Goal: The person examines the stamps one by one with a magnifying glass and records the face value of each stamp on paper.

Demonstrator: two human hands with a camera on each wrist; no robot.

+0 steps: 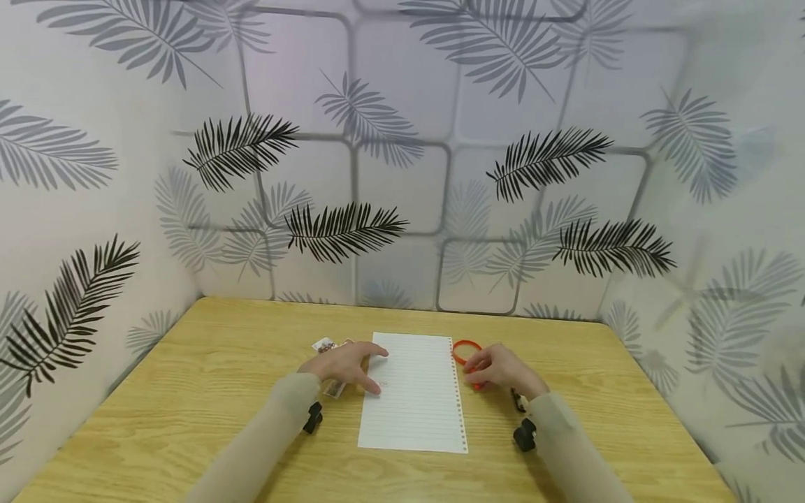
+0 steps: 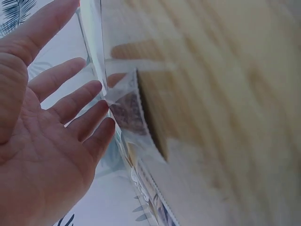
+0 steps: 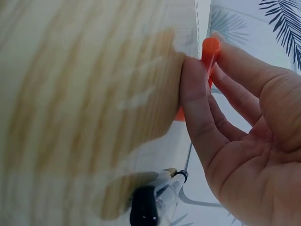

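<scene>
A lined loose-leaf sheet (image 1: 415,412) lies on the table, its punched holes along the right side and faint pinkish marks near its left edge. My left hand (image 1: 344,361) reaches over that left edge, fingers spread and holding nothing. Beneath and beside it are small clear packets (image 1: 335,388) with printed contents; one packet (image 2: 129,110) stands up at its edge near the fingertips in the left wrist view. To the right of the sheet, my right hand (image 1: 499,367) pinches an orange-red ring-shaped thing (image 1: 455,351) with a handle-like end (image 3: 211,47) between thumb and fingers. Its exact kind is unclear.
Clear-barrelled pens (image 3: 164,190), one with a black part, lie beside the right wrist. The wooden table (image 1: 207,363) meets leaf-patterned walls (image 1: 402,188) at the back and both sides. Dark wrist cameras (image 1: 525,434) sit under the sleeves.
</scene>
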